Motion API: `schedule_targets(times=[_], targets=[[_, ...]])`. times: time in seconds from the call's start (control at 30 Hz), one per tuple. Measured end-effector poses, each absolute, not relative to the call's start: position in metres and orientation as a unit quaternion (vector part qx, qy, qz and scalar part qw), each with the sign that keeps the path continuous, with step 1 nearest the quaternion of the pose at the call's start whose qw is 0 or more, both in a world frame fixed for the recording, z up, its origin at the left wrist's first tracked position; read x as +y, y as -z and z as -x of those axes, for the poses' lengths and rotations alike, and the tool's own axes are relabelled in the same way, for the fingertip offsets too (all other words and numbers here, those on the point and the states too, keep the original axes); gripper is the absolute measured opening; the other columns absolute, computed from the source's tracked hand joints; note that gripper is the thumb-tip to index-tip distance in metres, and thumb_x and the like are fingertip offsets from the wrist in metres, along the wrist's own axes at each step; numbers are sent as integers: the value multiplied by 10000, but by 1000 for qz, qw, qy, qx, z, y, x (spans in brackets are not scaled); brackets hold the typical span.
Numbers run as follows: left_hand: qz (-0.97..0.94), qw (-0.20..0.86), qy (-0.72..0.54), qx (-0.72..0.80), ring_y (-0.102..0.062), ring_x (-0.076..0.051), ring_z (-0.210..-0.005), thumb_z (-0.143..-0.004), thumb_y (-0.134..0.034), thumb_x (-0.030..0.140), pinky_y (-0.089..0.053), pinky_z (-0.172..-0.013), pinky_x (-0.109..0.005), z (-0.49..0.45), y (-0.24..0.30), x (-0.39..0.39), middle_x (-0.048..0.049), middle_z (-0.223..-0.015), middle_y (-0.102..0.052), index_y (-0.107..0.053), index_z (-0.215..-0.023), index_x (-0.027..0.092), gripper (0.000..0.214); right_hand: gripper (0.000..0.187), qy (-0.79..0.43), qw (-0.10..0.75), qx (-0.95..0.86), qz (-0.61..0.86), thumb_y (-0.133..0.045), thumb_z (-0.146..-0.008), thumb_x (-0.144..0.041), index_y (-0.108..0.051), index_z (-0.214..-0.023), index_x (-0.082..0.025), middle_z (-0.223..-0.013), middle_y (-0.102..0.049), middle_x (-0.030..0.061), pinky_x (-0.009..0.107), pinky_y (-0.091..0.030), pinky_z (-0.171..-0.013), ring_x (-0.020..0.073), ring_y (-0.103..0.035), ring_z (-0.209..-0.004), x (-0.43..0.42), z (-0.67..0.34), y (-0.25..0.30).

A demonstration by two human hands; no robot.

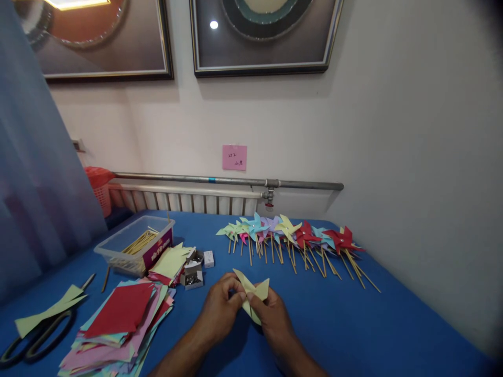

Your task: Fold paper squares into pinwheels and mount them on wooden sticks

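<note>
Between my two hands is a pale yellow paper pinwheel (251,287), with several of its points folded toward the middle. My left hand (223,303) pinches it near the centre with thumb and fingertips. From the other side my right hand (273,314) grips it, thumb pressed by the centre and fingers behind the paper. Both thumbs nearly meet there, and whatever lies under them is hidden. No stick shows on this pinwheel. The blue tabletop (314,324) lies beneath my hands.
Finished pinwheels on sticks (291,230) lie in a row at the back right. To the left are a paper stack (121,314), scissors (47,335), small boxes of metal pins (192,277), cut yellow sheets (173,262) and a clear tub of sticks (135,246). A radiator (188,196) stands behind.
</note>
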State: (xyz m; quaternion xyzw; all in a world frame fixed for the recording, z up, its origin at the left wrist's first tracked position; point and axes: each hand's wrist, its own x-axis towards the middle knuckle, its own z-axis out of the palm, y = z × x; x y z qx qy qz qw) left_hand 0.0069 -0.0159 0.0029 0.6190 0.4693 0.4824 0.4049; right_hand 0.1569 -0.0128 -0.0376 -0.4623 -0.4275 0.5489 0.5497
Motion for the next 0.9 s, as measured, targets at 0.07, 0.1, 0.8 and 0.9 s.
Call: schedule_targets(times=[0.07, 0.1, 0.8, 0.9], targets=[[-615, 399, -487, 475, -608, -215, -839, -747, -627, 238, -449, -795, -315, -7, -2, -15, -41, -856, -651, -604, -660, 216, 93, 487, -552, 549, -426, 461, -913, -626, -571, -698, -858, -202, -659, -665, -33, 280, -441, -594, 171, -554, -604, -13, -157, 36], [-614, 397, -488, 477, -605, -211, -826, -747, -630, 237, -445, -786, -311, -8, -1, -15, -37, -838, -647, -604, -656, 215, 98, 482, -554, 548, -425, 460, -914, -627, -564, -694, -857, -202, -657, -660, -35, 278, -438, -593, 168, -550, -602, -14, -157, 36], [-573, 413, -490, 510, -508, -159, -645, -751, -674, 291, -379, -640, -276, -12, 1, -19, 28, -656, -583, -604, -694, 220, 115, 472, -555, 542, -431, 461, -905, -638, -563, -701, -855, -197, -640, -625, -41, 266, -405, -571, 151, -501, -586, -15, -155, 35], [-573, 418, -496, 501, -517, -156, -658, -748, -687, 293, -392, -648, -270, -12, -1, -19, 29, -666, -582, -599, -700, 221, 124, 493, -553, 541, -434, 460, -900, -640, -588, -707, -866, -195, -661, -648, -26, 273, -409, -573, 161, -519, -597, -15, -157, 37]])
